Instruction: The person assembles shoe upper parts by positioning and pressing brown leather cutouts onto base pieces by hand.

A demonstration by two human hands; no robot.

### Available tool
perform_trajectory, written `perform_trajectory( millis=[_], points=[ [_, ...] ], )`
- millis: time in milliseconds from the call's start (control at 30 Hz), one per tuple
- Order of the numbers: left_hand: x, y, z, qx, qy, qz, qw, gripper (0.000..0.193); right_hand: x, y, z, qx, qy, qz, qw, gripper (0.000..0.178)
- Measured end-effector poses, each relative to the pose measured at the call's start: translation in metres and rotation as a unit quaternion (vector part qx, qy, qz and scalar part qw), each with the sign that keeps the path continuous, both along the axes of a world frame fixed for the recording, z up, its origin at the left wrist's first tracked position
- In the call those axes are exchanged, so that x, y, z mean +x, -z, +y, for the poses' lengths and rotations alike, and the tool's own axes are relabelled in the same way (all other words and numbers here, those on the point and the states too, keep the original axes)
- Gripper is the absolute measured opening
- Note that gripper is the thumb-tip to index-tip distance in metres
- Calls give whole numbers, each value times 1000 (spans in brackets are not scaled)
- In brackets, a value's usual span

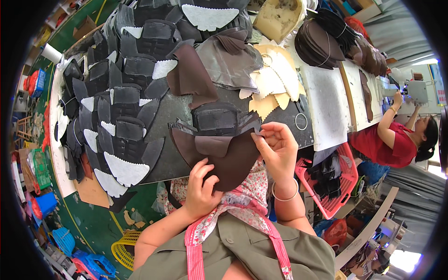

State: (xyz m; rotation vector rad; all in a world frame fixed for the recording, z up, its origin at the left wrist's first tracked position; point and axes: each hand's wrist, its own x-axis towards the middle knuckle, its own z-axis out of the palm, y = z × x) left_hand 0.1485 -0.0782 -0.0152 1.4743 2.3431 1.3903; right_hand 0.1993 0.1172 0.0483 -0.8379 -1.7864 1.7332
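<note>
A dark brown leather shoe upper (228,169) lies partly on the table's near edge, its lower part hanging toward my lap. A black panel (215,120) with rough, pale-streaked edges stands behind its folded brown flap (212,146). My left hand (201,190) is closed on the upper's lower left edge with bent fingers. At its right corner, my right hand (280,151) pinches the edge between thumb and fingers. Beyond them, a loose brown leather piece (192,77) rests on dark sheets (231,60).
Overlapping black uppers with white toe pieces (126,169) fill the table's left side. Cream cut pieces (275,79) and bundled brown pieces (317,44) lie at the back right. A pink basket (332,186) stands right of my lap. A person in red (389,144) works at a sewing machine.
</note>
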Motion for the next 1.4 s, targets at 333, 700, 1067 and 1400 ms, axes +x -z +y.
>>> perform_trajectory(
  millis=[333,700,1067,1400],
  points=[
    [-3,-7,-3,-23,67,42,997,23,8,58,22,76,25,-69,994,19],
    [-5,-28,6,-93,56,70,992,19,4,58,19,222,3,-118,968,28],
    [-87,-40,58,-122,37,85,988,38,1,66,36,136,47,-138,980,33],
    [-101,-27,70,-86,-2,22,996,23,5,46,-9,463,-79,-48,881,21]
  ],
)
